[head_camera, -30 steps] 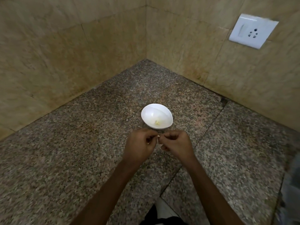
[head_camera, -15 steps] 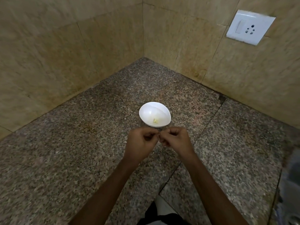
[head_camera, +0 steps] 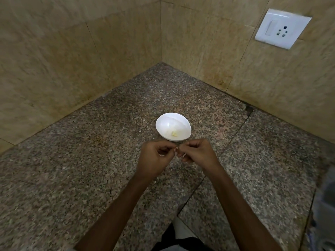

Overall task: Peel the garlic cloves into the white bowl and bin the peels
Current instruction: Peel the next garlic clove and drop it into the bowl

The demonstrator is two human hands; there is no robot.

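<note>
Head view, items as we find them.

1. Tabletop [head_camera: 90,160]: speckled granite, set into a corner of beige tiled walls [head_camera: 63,60].
2. White bowl [head_camera: 165,123]: upright on the tabletop, just beyond the hands. We count one small yellowish peeled piece [head_camera: 174,133] inside, near its front wall.
3. Left hand [head_camera: 154,156] and right hand [head_camera: 199,153]: raised above the tabletop, fingertips meeting just in front of the bowl. We record each grip as clamped, fingers curled, pinching the garlic clove [head_camera: 175,149] from its own side.
4. Garlic clove: only small pale slivers show between the fingertips; we cannot tell how much skin remains.
5. Wall socket [head_camera: 282,29]: white, on the right-hand wall.
</note>
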